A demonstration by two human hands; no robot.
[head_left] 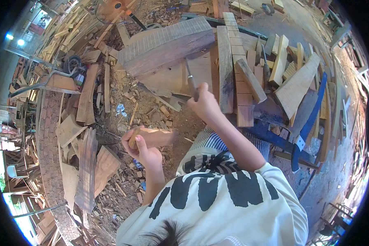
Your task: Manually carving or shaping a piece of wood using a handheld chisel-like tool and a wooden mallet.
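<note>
My right hand [204,104] is closed around the dark handle of a chisel [191,80], whose thin metal blade points away from me. The blade's tip is near the lower edge of a thick wooden beam [168,49]; I cannot tell if they touch. Further left and nearer to me, my left hand [145,151] grips a short piece of brown wood [158,138]. A paler, narrow end [134,138] shows between thumb and fingers. The wood is held above the chip-covered ground, apart from the chisel.
Planks [225,69] and wood offcuts [297,86] lie to the right, beside a long blue tool with a dark handle [296,158]. Boards [86,168] lean at the left by a brick strip [49,135]. An orange object [112,10] stands at the far side.
</note>
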